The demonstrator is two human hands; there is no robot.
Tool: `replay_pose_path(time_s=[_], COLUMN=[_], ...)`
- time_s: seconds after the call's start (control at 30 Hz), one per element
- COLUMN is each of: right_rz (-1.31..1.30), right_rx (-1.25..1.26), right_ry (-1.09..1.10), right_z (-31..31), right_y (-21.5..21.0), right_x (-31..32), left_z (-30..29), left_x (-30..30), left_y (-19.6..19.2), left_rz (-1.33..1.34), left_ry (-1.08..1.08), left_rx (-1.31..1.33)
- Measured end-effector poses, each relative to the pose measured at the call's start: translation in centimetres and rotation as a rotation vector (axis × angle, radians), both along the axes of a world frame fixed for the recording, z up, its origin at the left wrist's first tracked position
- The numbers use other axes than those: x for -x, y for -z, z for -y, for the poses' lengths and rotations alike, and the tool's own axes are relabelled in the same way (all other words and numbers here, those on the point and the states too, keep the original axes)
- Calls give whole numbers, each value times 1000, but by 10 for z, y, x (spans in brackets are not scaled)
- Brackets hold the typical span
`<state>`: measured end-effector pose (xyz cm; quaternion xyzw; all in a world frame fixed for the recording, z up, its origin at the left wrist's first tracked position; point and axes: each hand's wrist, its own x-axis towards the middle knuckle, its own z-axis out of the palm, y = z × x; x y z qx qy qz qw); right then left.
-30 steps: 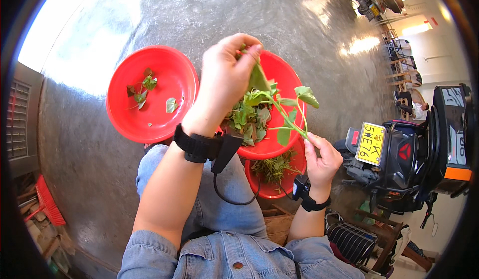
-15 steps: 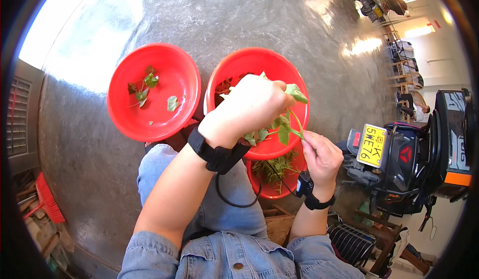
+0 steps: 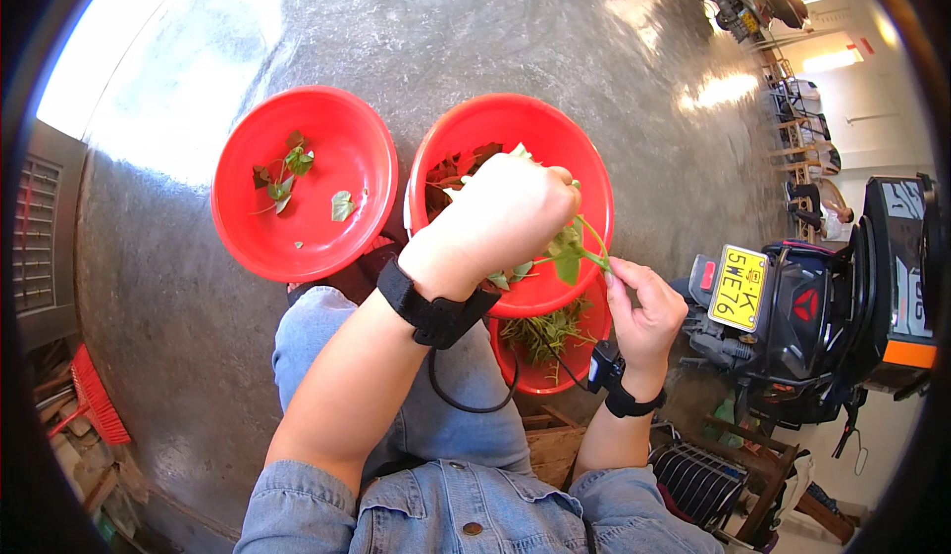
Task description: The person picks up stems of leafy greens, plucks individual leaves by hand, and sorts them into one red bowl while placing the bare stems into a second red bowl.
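Observation:
My left hand (image 3: 510, 207) is closed, back upward, over the middle red basin (image 3: 592, 168), its fingertips hidden beneath it. A green leafy stem (image 3: 570, 254) runs out from under those fingers. At its cut end my right hand (image 3: 646, 308) pinches it between thumb and forefinger, just outside the basin's right rim. Loose leaves (image 3: 485, 153), some reddish and some green, lie in the middle basin, partly covered by my left hand. Below it, a lower red basin (image 3: 543, 384) holds a heap of thin green stems (image 3: 547, 336).
On the left stands another red basin (image 3: 337, 247) with a few leaves (image 3: 295, 163). A parked motorbike (image 3: 802, 326) stands close on the right, a metal rack (image 3: 698, 485) below it. A red broom (image 3: 96, 396) leans at the lower left, near a grey door (image 3: 59, 237).
My right hand has shifted slightly to the right with the stem end. The leaf that showed above my left hand's fingers is out of sight, and that hand has turned a little.

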<state>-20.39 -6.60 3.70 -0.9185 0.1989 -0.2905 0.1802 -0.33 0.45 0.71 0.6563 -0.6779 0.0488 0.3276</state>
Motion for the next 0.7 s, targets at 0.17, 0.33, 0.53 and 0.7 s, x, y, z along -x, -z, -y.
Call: replay_pose_path(time_s=[0.17,0.33,0.53,0.7], right_rz=[67,33,17,16], right_rx=[-155,123,177,38], right_ry=[128,-69,-135,-17], right_z=[-6,-13,-23,-21], right_y=[6,12,10,20], right_x=[-4,-20,-35,-19], left_z=[2,8,9,-6], left_x=[11,21,13,-45], left_y=[-3,-2,5,-6], left_rz=[-114,-803,-1867,-1793], left_ry=[-37,-96,-133,-240], left_rx=[-2,162,139,477])
